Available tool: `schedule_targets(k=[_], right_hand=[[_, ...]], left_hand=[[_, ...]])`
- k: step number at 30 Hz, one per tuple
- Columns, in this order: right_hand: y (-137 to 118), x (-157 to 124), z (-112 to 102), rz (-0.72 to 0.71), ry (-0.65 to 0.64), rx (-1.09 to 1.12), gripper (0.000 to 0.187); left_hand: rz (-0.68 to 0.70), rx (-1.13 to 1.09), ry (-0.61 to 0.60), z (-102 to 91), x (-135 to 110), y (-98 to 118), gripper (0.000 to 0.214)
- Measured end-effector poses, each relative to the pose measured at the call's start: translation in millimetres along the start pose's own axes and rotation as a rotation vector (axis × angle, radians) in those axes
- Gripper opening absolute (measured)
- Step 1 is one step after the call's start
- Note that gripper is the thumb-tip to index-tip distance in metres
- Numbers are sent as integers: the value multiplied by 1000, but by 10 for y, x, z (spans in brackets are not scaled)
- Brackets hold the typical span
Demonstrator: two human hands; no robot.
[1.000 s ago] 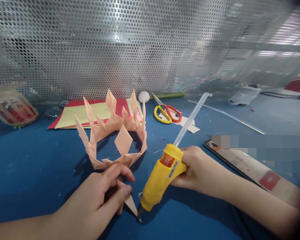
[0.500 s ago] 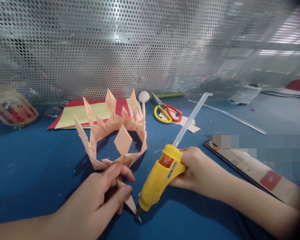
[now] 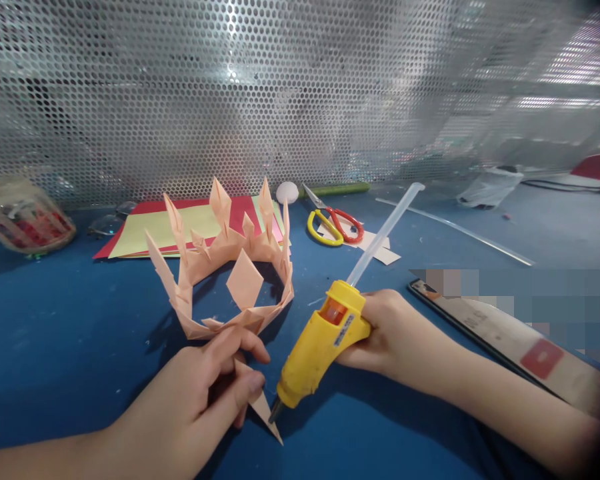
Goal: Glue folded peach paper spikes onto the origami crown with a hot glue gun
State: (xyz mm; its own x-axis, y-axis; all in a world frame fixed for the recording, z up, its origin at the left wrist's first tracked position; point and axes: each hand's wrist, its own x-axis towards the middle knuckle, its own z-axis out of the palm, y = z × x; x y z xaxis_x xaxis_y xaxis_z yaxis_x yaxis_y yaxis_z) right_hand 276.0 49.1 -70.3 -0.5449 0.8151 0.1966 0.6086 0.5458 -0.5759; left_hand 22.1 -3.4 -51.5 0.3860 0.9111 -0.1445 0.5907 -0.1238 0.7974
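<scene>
My left hand pinches a small folded peach paper spike flat against the blue table, thumb and fingers closed on it. My right hand grips a yellow hot glue gun with a clear glue stick sticking out of its back. The gun's nozzle touches the spike near its upper edge. Just behind my left hand stands a peach paper crown made of folded spikes.
Sheets of coloured paper lie behind the crown. Yellow and red scissors and a white ball sit further back. A ruler-like strip lies at the right, a plastic bag at the left. A perforated metal screen closes the back.
The glue gun's nozzle has slid up along the paper spike, from its tip toward my left thumb. My left hand and the crown have stayed put.
</scene>
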Motion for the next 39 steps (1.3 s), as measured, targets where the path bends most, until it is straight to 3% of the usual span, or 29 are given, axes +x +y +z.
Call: schedule_targets(k=[5, 10, 23, 28, 39], right_hand=[[-14, -1, -24, -57, -45, 49, 15], [-17, 2, -10, -13, -14, 62, 17], [-54, 2, -83, -27, -67, 53, 17], [-32, 1, -43, -36, -41, 15, 20], [-14, 8, -18, 23, 7, -16, 15]], left_hand=[[20, 38, -64, -10, 7, -18, 21], [3, 39, -104, -23, 3, -19, 19], [20, 64, -88, -36, 20, 18, 18], [67, 72, -91, -34, -4, 6, 18], [28, 55, -86, -32, 1, 7, 18]])
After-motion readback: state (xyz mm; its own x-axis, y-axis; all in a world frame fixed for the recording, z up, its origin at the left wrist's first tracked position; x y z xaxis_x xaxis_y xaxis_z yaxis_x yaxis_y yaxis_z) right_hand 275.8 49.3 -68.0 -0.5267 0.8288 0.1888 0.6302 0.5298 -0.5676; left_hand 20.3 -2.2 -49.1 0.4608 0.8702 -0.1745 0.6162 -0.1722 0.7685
